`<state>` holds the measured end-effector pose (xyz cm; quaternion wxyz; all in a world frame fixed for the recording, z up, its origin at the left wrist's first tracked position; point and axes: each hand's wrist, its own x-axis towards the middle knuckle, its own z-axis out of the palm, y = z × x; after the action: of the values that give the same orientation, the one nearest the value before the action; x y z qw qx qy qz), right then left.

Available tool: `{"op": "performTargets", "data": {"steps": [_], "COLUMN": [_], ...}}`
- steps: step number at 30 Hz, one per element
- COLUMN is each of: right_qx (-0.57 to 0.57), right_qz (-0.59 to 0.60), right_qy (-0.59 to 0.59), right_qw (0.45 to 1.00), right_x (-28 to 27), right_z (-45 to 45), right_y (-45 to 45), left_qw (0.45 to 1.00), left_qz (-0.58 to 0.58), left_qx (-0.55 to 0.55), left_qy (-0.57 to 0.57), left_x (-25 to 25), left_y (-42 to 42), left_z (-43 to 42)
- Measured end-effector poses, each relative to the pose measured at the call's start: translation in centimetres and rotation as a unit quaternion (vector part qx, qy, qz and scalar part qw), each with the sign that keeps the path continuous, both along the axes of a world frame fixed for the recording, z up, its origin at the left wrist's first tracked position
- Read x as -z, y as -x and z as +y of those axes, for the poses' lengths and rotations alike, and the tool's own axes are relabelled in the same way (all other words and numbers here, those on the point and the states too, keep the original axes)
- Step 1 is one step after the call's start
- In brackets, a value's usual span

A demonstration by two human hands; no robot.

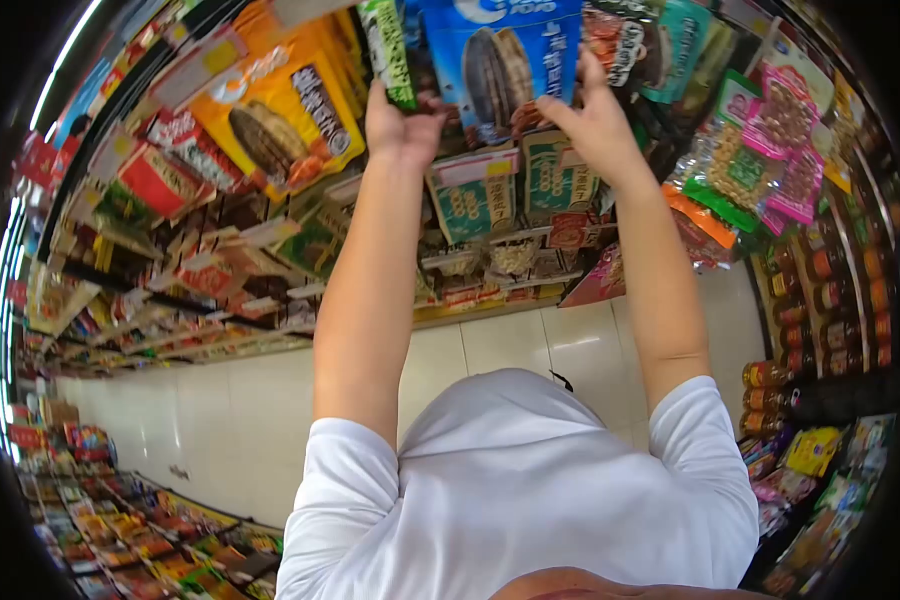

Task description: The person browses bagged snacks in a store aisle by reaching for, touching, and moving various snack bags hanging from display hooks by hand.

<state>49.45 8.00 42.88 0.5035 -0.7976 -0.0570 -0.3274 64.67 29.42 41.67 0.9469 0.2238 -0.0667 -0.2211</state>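
A blue bag of sunflower seeds (505,70) with large striped seeds printed on its front stands upright at the top of the view. My right hand (602,125) grips its lower right edge, thumb across the front and fingers along the side. Just left of that bag is a narrow green packet (386,55). My left hand (404,130) is closed around the packet's lower end, its fingertips partly hidden. Orange seed bags (280,115) hang left of my left hand. Below both hands, teal bags (470,205) sit behind a price strip.
Packs of nuts (740,165) hang at the right, above rows of jars (825,295). A dark brown and red snack bag (615,45) is beside my right hand. Pale floor tiles (220,410) run below the shelves, with another packed shelf (150,540) at lower left.
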Motion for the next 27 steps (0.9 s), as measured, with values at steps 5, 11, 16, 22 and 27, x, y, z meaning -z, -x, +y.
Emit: {"op": "performTargets", "data": {"steps": [5,11,16,22,27], "right_qx": [0.042,0.025,0.008,0.051,0.058], "right_qz": [0.019,0.033,0.076,0.046,0.046], "right_qy": [0.058,0.035,-0.024,-0.013,-0.015], "right_qw": [0.997,0.999,0.997,0.998,0.997], "right_x": [0.3,-0.3,-1.4,-0.4,-0.6], "right_z": [0.1,0.5,1.7,1.2,1.3], "right_y": [-0.2,-0.3,0.2,-0.6,-0.2], "left_qw": [0.999,0.997,0.999,0.985,0.972], "left_qz": [-0.023,-0.039,-0.042,-0.057,-0.09], "left_qx": [-0.024,-0.017,-0.004,-0.03,-0.041], "left_qy": [0.024,0.062,0.012,-0.161,-0.215], "left_x": [0.4,0.8,1.5,1.6,1.5], "left_y": [1.5,3.6,4.7,6.0,7.3], "left_z": [0.7,1.4,2.5,3.0,3.3]}}
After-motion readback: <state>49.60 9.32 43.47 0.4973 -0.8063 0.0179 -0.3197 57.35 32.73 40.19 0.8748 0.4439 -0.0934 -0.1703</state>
